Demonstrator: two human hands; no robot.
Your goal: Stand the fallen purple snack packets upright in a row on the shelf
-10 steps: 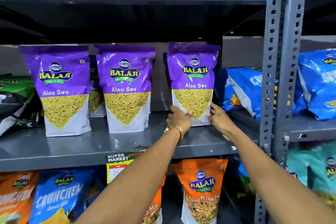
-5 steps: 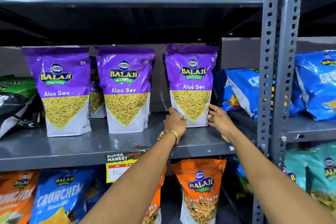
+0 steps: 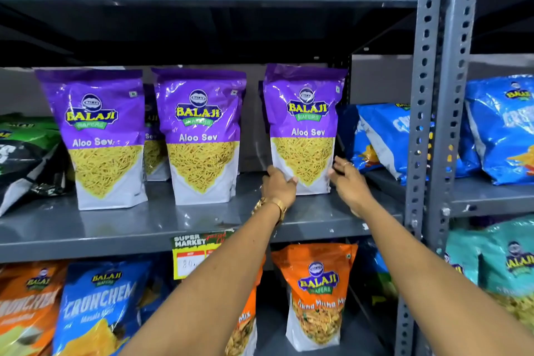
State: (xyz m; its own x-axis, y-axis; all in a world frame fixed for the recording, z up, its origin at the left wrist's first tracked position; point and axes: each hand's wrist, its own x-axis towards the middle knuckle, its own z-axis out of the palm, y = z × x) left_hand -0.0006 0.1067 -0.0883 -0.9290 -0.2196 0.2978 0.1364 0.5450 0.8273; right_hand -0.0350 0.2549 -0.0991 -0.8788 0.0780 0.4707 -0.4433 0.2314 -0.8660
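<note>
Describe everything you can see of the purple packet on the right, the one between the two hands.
The right-hand purple packet is a glossy plastic pouch, purple above and white below, with a clear window showing yellow sev and the words Balaji Wafers, Aloo Sev. It stands upright on the grey shelf, leaning slightly. The left hand touches its lower left corner; the right hand is at its lower right edge, fingers spread.

Three purple packets, the left (image 3: 98, 139), the middle (image 3: 202, 136) and the right (image 3: 303, 130), each read "BALAJI WAFERS" over "Aloo Sev". A shelf tag (image 3: 192, 254) reads "SUPER MARKET" with a handwritten "80". Below, an orange pouch (image 3: 316, 295) reads "BALAJI WAFERS" and "Tikha Mitha Mix", a blue bag (image 3: 98, 306) reads "BALAJI" and "CRUNCHEM", and a second orange pouch (image 3: 245, 324) shows only "MIX"; print on the other bags is too blurred or cut off to read.
</note>
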